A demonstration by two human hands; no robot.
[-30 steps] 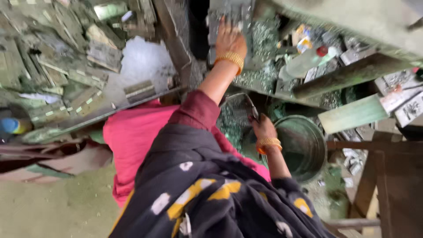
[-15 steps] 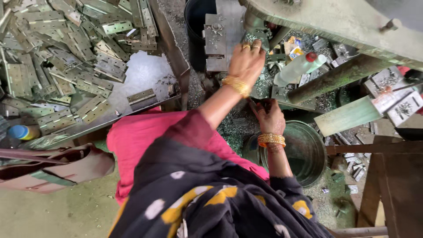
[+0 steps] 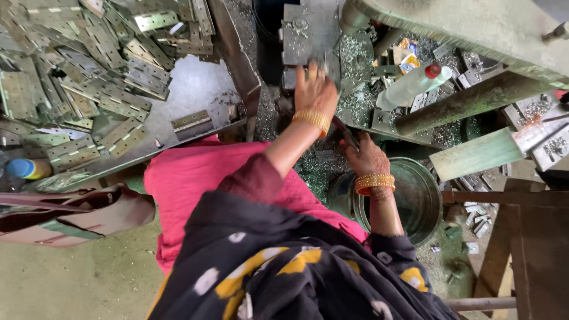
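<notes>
**Both hands at the press block**

Overhead, the green machine frame (image 3: 474, 24) runs across the top of my view, and everything else sits around the grey press block (image 3: 308, 35) beneath its near end. Left of the block lies the steel work table (image 3: 195, 89), its far side heaped with flat metal hinges (image 3: 89, 65); one lone hinge (image 3: 191, 121) rests near the table's front edge. Below and right of the block stands a round metal bucket (image 3: 421, 195). Right of the block, a clear plastic bottle (image 3: 409, 86) with a red cap lies tilted among metal scraps.

My left hand (image 3: 315, 89), gold bangle at the wrist, reaches up to the block's lower edge with fingers curled against it; I cannot tell whether a part is pinched there, as the fingertips are blurred. My right hand (image 3: 364, 155), wearing stacked bangles, sits just below the block, beside the bucket's rim, closed around a thin dark metal tool (image 3: 347, 133) that points up toward my left wrist.
</notes>
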